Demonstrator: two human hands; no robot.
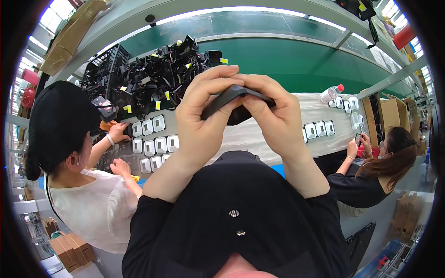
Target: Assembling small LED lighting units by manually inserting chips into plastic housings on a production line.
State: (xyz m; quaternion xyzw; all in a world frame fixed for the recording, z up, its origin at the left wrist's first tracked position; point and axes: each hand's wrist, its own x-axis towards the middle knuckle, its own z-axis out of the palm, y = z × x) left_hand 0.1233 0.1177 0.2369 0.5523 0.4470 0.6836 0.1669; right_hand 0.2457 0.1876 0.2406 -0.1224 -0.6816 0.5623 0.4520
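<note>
There are one left hand and one right hand on one dark part, two co-workers, one black crate, one red-capped bottle, and, of the pale housings at left, three in the farthest row and four in the next one.

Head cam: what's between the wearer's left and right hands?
A black angular piece, held by both the left hand and the right hand; it shows in the head view, its underside partly hidden.
</note>
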